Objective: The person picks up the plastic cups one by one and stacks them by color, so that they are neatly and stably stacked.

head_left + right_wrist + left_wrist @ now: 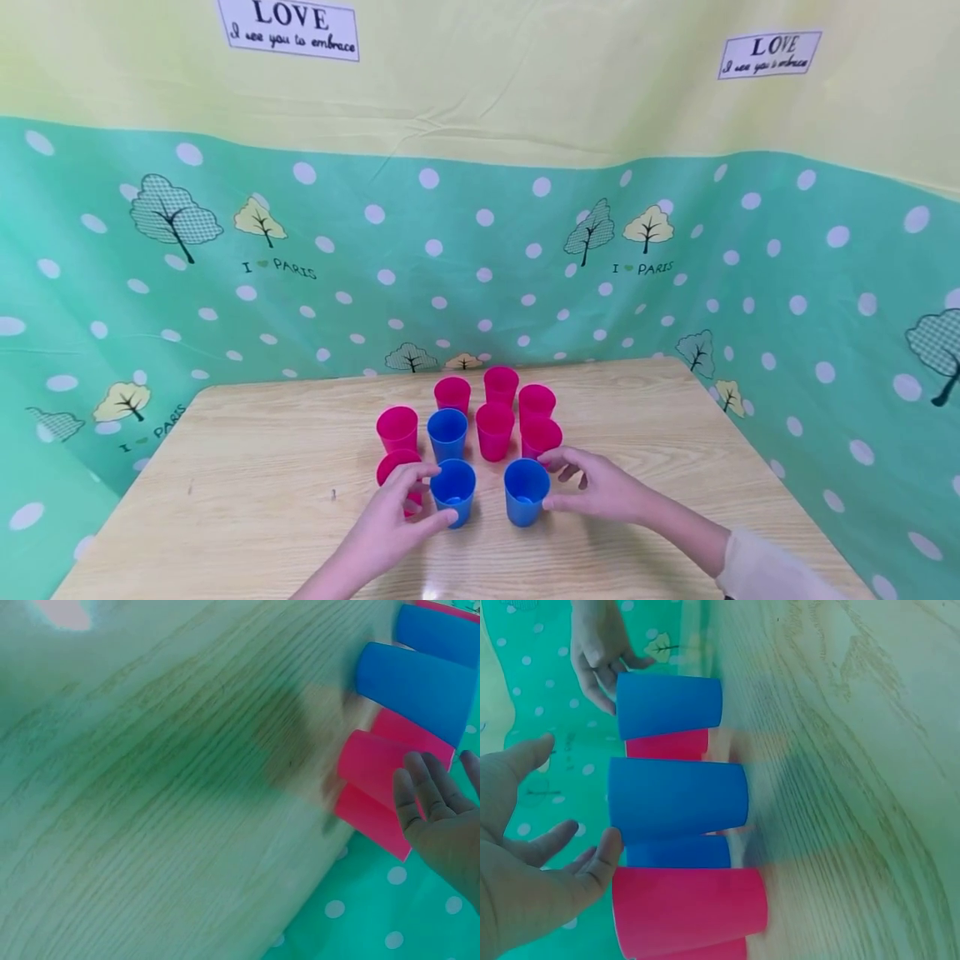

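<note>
Two blue cups stand upright at the front of a group, the left blue cup [454, 503] and the right blue cup [524, 505]. My left hand [390, 518] is at the left one, thumb and fingers spread apart and loosely bent. One fingertip reaches its rim in the left wrist view, where the same cup [679, 796] lies sideways in the picture. Beside the right cup is my right hand [604, 490], thumb and fingers parted, nothing gripped. Behind my left fingers a pink cup [394, 463] is partly hidden. Another pink cup [542, 435] stands just beyond my right fingertips.
A third blue cup [447, 433] stands behind the left front one. Around it are several more pink cups, among them a middle one [495, 433] and a rear one [501, 384]. All stand on a wooden table [247, 492], with a green dotted curtain [480, 275] behind.
</note>
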Available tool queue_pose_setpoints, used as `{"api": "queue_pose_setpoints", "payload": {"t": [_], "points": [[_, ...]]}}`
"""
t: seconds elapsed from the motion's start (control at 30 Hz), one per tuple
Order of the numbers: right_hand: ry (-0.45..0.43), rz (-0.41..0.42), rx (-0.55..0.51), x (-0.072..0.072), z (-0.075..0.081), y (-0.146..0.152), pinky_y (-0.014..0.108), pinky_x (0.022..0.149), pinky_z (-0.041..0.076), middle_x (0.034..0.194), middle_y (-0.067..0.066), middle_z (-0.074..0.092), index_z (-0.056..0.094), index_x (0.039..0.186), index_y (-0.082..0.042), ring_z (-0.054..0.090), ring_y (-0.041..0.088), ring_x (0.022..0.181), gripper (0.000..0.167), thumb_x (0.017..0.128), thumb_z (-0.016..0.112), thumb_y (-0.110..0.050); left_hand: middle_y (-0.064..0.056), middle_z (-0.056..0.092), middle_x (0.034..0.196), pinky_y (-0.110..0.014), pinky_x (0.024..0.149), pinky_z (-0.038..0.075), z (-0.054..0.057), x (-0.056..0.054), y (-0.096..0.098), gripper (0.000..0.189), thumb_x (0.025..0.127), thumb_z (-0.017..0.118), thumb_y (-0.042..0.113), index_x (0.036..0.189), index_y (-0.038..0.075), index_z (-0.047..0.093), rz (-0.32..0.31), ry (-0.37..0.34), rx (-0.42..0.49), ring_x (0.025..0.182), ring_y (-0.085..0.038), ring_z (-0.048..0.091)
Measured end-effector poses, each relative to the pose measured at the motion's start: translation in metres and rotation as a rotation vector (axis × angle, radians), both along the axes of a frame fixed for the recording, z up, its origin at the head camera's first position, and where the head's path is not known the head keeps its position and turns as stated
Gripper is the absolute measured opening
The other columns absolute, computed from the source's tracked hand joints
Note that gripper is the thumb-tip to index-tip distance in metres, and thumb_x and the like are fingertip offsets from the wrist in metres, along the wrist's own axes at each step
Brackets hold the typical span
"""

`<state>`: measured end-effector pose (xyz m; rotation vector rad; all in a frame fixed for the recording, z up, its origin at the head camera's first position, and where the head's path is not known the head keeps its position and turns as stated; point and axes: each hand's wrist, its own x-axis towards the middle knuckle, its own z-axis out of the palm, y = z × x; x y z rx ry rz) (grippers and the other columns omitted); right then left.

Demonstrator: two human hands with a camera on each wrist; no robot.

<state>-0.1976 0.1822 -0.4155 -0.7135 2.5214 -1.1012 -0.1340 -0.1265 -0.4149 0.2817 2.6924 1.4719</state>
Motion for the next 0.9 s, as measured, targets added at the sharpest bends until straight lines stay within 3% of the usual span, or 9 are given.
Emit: {"api": "queue_pose_setpoints", "payload": {"t": [0.33, 0.67, 0.9], "points": [[-0.03, 0.002, -0.016, 0.001, -0.008, -0.001, 0.039, 0.076, 0.048, 0.118, 0.004, 0.059, 0.048, 0.131, -0.013, 0.055, 0.025, 0.103, 0.062, 0.079, 0.074, -0.035, -0.011, 0.055, 0.125, -0.022, 0.072, 0.051, -0.004, 0.002, 0.005, 0.066, 0.079, 0.073, 0.038, 0.132, 0.008, 0.048, 0.002, -0.014, -0.036, 0.102, -0.024, 0.056], [-0.069, -0.032, -0.041, 0.0, -0.021, -0.008, 0.037, 0.076, 0.05, 0.112, -0.002, 0.059, 0.047, 0.131, -0.019, 0.055, 0.024, 0.102, 0.063, 0.077, 0.075, -0.036, -0.012, 0.051, 0.13, -0.048, 0.089, 0.051, -0.008, 0.005, 0.009, 0.077, 0.079, 0.073, 0.04, 0.14, 0.007, 0.038, 0.002, -0.051, -0.052, 0.113, -0.033, 0.054], [-0.044, -0.052, -0.062, 0.0, -0.033, -0.013, 0.032, 0.074, 0.05, 0.109, -0.002, 0.06, 0.049, 0.129, -0.017, 0.054, 0.02, 0.098, 0.062, 0.076, 0.076, -0.035, -0.017, 0.048, 0.129, -0.046, 0.09, 0.05, -0.018, 0.006, 0.012, 0.078, 0.082, 0.071, 0.034, 0.142, 0.002, 0.032, -0.052, -0.014, -0.014, 0.111, -0.033, 0.055]]}}
